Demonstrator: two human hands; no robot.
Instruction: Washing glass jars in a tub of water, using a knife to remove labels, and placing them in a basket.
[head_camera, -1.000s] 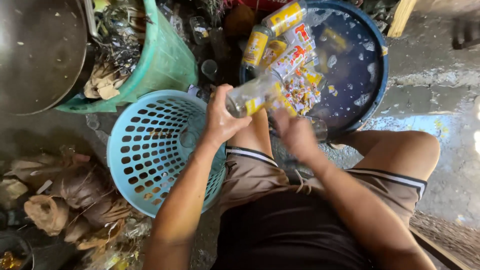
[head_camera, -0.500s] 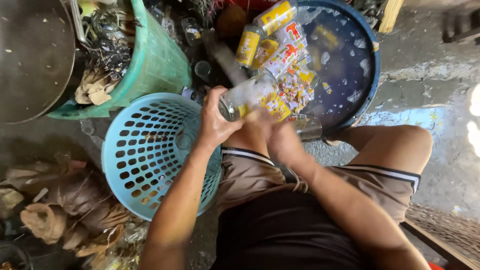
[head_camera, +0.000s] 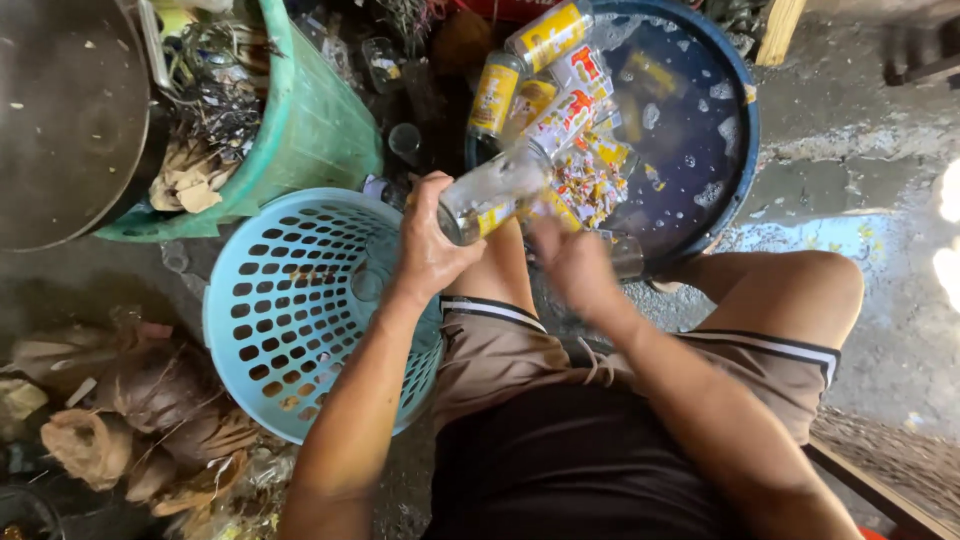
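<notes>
While left hand (head_camera: 432, 245) grips clear glass bottle with yellow label (head_camera: 492, 190) over knees, I see right hand (head_camera: 575, 268) blurred at its label, grip unclear. Blue water tub (head_camera: 735, 110) at 1 o'clock holds several labelled bottles; light-blue perforated basket (head_camera: 290, 300) at 9 o'clock looks nearly empty. I judge work early.

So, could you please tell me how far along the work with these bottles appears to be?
Done: loose peeled labels float in the blue tub. In hand: the left hand grips a clear glass bottle with yellow label remnants, and the right hand works just below it. Left: several bottles with yellow labels sit in the tub, and the light blue basket looks nearly empty.
</notes>
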